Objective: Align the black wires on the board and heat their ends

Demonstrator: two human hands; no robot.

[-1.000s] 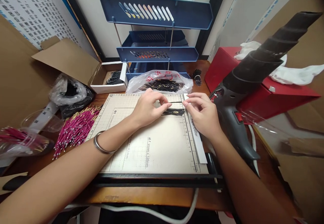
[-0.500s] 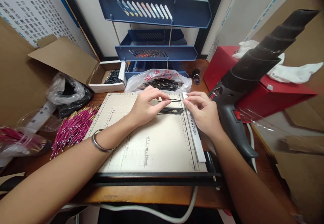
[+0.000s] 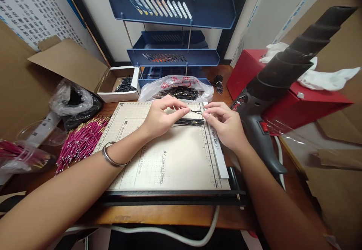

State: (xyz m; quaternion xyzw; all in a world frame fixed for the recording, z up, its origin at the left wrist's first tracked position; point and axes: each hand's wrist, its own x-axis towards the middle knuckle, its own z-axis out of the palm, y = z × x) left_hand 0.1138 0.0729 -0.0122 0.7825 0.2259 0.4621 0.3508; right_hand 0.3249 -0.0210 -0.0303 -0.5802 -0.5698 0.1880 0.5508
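Observation:
My left hand [image 3: 166, 115] pinches a pair of thin black cords [image 3: 195, 111] between thumb and forefinger. Their other end is pinched by my right hand [image 3: 224, 121], so the cords stretch across the short gap between the fingertips, with a small crossing visible. Both hands hover over the far right part of a cream paper cutter [image 3: 181, 159] with printed size lines. Just below the held cords, a row of black cords [image 3: 188, 122] with a gold-coloured bit lies flat on the board. The tips inside my fingers are hidden.
A clear bag of black cords [image 3: 181, 91] sits behind the board, before a blue rack [image 3: 172, 57]. Magenta cords [image 3: 82, 140] are heaped at left, near an open white box [image 3: 118, 95]. At right stand a heat gun [image 3: 257, 110] and a red box [image 3: 308, 106].
The cords between my fingertips now cross, where they ran nearly side by side before. Both hands stay in almost the same place; the whole view has shifted slightly.

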